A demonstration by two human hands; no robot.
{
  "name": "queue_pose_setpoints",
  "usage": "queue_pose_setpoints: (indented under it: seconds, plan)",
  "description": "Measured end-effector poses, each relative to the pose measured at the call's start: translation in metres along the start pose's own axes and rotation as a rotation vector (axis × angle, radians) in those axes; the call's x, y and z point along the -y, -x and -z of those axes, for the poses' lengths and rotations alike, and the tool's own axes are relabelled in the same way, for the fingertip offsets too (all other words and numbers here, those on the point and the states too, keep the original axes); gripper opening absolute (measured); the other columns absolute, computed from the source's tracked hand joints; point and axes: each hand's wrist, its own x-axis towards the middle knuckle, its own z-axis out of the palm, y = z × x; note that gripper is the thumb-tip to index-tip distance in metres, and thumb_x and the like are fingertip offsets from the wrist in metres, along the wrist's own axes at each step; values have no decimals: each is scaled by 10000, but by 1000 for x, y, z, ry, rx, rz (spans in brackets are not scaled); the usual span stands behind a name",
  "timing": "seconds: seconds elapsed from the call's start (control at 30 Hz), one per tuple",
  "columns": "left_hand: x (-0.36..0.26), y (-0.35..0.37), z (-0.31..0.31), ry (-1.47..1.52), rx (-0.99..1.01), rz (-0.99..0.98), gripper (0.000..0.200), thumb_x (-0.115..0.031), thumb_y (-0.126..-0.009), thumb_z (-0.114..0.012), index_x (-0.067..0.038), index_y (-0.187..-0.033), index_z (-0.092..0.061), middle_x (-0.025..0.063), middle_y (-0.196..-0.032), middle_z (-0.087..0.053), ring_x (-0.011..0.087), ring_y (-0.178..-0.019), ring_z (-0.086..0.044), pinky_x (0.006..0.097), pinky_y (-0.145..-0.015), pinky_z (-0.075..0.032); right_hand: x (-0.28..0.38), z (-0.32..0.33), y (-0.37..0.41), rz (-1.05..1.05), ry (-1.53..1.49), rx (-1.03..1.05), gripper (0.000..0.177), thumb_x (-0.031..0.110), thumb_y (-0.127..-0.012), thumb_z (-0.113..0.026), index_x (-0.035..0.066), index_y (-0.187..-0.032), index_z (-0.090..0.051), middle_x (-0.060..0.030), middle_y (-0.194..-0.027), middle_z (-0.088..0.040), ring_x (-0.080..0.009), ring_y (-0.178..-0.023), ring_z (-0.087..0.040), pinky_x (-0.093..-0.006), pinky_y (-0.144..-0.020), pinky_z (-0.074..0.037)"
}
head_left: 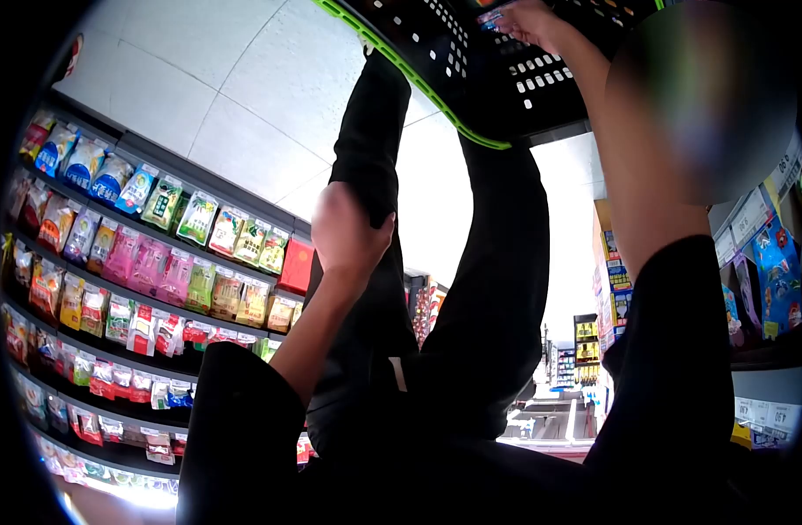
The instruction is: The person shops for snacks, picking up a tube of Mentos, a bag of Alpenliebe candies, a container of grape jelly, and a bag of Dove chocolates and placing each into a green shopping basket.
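Note:
My right hand [531, 24] is at the top, over the black basket [471, 92] with a green rim. Its fingers are closed on a small colourful packet [491, 17], cut off by the top edge. Lower and to the left, my left hand [344, 232] is against the dark trousers [375, 122] on my leg. Its thumb points to the right; the other fingers are blurred or hidden, and whether it holds anything is unclear.
Shelves of bagged snacks [147, 267] curve down the left side. Pale floor tiles [243, 79] lie beyond my legs. On the right are a rack with blue packages [779, 276] and price labels [764, 411]. A yellow-and-black display [587, 341] stands farther off.

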Motion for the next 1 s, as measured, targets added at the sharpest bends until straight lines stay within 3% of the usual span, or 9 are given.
queue_pose_setpoints:
  seconds: [0.07,0.1,0.3,0.37,0.53,0.57,0.7,0.9,1.0]
  plan:
    - [0,-4,5,-13,-40,-16,837,-447,-659,-767,53,-1197,-366,212,-942,-528,385,-809,-603,458,-701,-511,-18,0,-26,163,144,-69,147,56,-894,-459,65,-869,-603,-42,-662,-588,-131,-542,-556,-203,-419,-403]
    - [0,-6,9,-18,-64,-26,818,-445,-662,-764,49,-1184,-372,210,-942,-528,384,-807,-603,458,-700,-510,-21,3,-24,191,239,-127,205,169,-870,-566,68,-1047,-589,-16,-845,-654,-85,-683,-593,-221,-548,-435]
    - [2,-11,16,-6,-100,-18,733,-457,-680,-740,18,-1119,-395,201,-956,-538,391,-811,-599,468,-700,-500,-37,-38,62,152,81,-32,93,16,-771,-596,20,-862,-617,-86,-729,-651,-177,-561,-610,-302,-502,-487]
    - [-2,-11,19,-19,-51,39,732,-463,-683,-733,16,-1123,-397,199,-958,-540,391,-810,-599,465,-700,-501,-48,-44,81,205,198,27,149,71,-847,-506,62,-968,-593,-54,-806,-648,-117,-635,-583,-225,-535,-435]
    - [-9,-9,32,60,-91,49,646,-394,-722,-717,-19,-1162,-430,154,-1029,-551,329,-940,-571,451,-787,-470,-46,-63,176,252,-169,-150,129,110,-922,-511,60,-1014,-586,-41,-817,-639,-81,-615,-536,-211,-528,-408]
    - [-15,-11,39,16,28,145,648,-402,-737,-704,-24,-1185,-428,147,-1050,-549,313,-982,-561,452,-794,-468,-48,-66,195,237,-261,-176,127,66,-911,-486,43,-998,-575,-58,-800,-632,-94,-591,-539,-224,-512,-420]
    - [-8,-7,32,54,-128,18,679,-421,-740,-694,-4,-1178,-385,177,-1037,-541,363,-888,-592,448,-754,-485,-78,-75,275,226,-442,-163,122,121,-953,-499,45,-1007,-579,-57,-798,-630,-86,-586,-532,-206,-486,-388]
    - [11,3,24,146,-180,-31,620,-440,-762,-661,-13,-1120,-387,195,-974,-580,394,-804,-613,479,-689,-505,-130,-64,399,182,-561,-410,138,141,-953,-519,45,-1011,-599,-62,-801,-630,-86,-597,-521,-216,-523,-403]
    - [27,9,32,140,-236,-137,402,-369,-865,-530,-31,-1065,-448,199,-915,-624,393,-790,-628,487,-670,-510,-154,-56,460,144,-629,-463,154,162,-946,-537,47,-1028,-598,-65,-837,-623,-89,-612,-521,-211,-535,-411]
